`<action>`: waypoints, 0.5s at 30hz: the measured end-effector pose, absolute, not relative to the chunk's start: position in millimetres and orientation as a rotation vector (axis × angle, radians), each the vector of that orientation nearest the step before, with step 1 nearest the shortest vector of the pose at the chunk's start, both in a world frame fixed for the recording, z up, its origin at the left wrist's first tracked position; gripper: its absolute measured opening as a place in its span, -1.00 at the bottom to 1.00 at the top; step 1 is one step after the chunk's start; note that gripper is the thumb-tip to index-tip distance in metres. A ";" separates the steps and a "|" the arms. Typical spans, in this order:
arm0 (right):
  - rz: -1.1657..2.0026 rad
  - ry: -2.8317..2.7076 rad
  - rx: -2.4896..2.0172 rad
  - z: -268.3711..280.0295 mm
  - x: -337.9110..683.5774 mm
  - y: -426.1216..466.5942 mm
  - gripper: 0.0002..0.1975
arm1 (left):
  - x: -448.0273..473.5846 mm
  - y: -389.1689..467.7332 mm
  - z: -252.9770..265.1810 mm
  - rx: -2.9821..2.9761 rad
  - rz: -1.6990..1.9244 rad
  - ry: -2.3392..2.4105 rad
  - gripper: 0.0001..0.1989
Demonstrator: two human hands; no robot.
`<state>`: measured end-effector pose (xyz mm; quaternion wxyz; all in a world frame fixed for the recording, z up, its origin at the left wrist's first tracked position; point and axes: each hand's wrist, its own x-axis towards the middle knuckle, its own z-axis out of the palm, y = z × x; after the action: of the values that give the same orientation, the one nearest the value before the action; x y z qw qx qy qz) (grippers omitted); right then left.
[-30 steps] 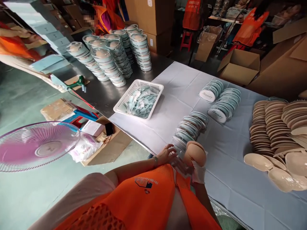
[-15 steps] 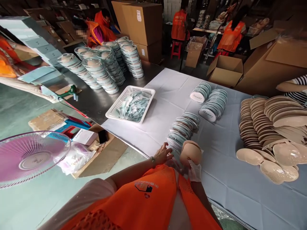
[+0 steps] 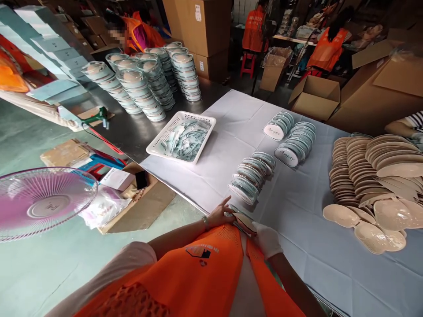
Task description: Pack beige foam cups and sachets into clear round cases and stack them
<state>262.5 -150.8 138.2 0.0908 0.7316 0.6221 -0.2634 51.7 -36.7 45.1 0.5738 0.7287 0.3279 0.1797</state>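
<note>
Low at the table's front edge, my bare left hand grips the side of a clear round case, its index finger sticking out. My right hand, in a white glove, holds a beige bra cup tilted at the case; the hands partly hide both, so how far the cup is inside cannot be told. Just beyond lies a row of round cases on their sides. To the right are rows of nested beige bra cups, with a few loose pairs in front.
A white basket of small printed packets stands left of centre. Further rows of labelled cases lie beyond. Tall stacks of filled cases fill the dark table at back left. A pink fan is at left; co-workers in orange vests sit behind.
The beige bra cup has come down from facing me and now lies tilted at the case. My right hand has turned over it. My view has shifted slightly.
</note>
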 end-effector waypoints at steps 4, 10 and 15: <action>-0.765 1.721 1.971 144.6 239.9 -118.7 -0.62 | 41.9 -34.9 44.3 1.697 0.388 0.723 -0.33; -0.842 1.792 1.862 140.0 235.3 -112.4 -0.59 | 44.4 -25.1 44.3 2.006 0.283 0.727 -0.06; -0.768 1.848 1.856 132.5 244.4 -110.4 -0.68 | 48.7 -21.7 45.2 2.033 0.337 0.807 -0.17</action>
<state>244.4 -110.4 132.5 0.2045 0.6655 0.6629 -0.2755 48.7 -21.7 45.2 0.4479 0.8214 0.3259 0.1361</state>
